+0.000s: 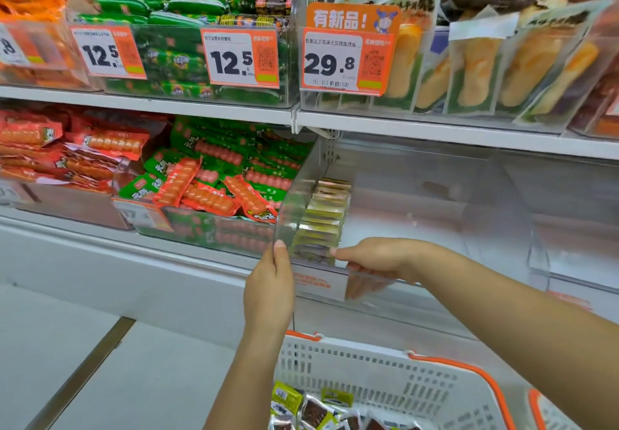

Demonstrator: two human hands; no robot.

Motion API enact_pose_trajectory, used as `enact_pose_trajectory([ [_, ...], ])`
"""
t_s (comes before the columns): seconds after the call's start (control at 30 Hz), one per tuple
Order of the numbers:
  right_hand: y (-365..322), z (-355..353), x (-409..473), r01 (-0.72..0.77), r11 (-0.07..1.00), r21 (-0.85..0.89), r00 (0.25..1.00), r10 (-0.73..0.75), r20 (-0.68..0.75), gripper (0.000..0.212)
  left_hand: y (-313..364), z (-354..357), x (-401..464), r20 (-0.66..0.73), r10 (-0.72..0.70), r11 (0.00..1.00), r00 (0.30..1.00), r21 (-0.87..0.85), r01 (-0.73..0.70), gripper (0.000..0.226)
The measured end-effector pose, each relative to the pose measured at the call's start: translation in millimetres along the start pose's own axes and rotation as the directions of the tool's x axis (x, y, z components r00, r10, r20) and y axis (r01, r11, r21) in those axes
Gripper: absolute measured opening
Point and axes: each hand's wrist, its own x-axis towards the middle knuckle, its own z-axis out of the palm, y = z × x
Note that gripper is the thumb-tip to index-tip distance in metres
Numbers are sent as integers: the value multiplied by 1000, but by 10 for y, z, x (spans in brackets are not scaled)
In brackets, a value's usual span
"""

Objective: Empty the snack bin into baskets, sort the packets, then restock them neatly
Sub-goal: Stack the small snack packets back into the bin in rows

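A clear plastic snack bin [418, 195] sits on the lower shelf, mostly bare inside. A neat row of yellow-green packets [326, 210] stands along its left wall. My left hand [269, 290] holds the bin's front left corner, thumb up on the edge. My right hand [375, 263] reaches over the front wall, its fingers curled inside the bin beside the nearest packets. Below, a white basket with orange handles [385, 372] holds several loose yellow-green and dark packets [308, 409].
To the left, a bin of red and green sausage packs [214, 175] adjoins the clear bin. The upper shelf [435, 128] carries price tags and more packaged snacks. A second basket's edge [542, 409] shows at the bottom right. White floor lies at lower left.
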Motion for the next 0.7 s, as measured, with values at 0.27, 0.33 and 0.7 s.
enact_pose_trajectory([
  [0.27,-170,103,-1,-9,992,-123,999,5,-37,56,24,-9,8,0,11,1000,1000,21,-11,51],
  [0.33,-151,81,11,-28,984,-175,997,15,-75,59,25,-20,13,16,6,999,1000,33,-7,51],
  [0.7,-116,-82,130,-70,995,65,992,76,-100,79,33,-43,31,11,37,994,999,102,-38,52],
])
